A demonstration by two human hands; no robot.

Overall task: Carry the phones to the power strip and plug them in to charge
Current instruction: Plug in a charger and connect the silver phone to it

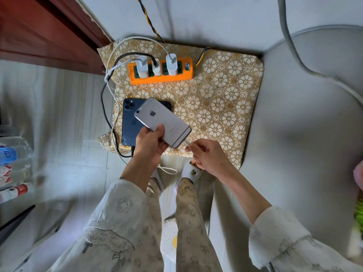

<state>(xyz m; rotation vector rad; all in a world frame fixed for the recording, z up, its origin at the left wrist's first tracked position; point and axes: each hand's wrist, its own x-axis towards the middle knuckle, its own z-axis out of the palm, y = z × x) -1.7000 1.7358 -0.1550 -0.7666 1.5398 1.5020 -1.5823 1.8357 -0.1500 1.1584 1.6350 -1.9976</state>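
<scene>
My left hand (150,145) grips a silver phone (163,121), held back-up and tilted above the patterned cushion (225,99). My right hand (206,156) pinches the plug end of a white cable (187,143) right at the phone's lower edge. Under the silver phone, a dark blue phone (129,122) lies back-up on the cushion with a black cable (104,107) in its bottom port. A third black phone (167,104) is mostly hidden behind them. The orange power strip (161,70) at the cushion's far side holds three white chargers.
The cushion sits against a grey sofa (304,114) on the right. A reddish wooden door (39,30) is at the far left. Water bottles (13,154) stand on the floor at left. A yellow-and-blue twisted cord (149,20) runs up from the strip. My slippered feet are below the cushion.
</scene>
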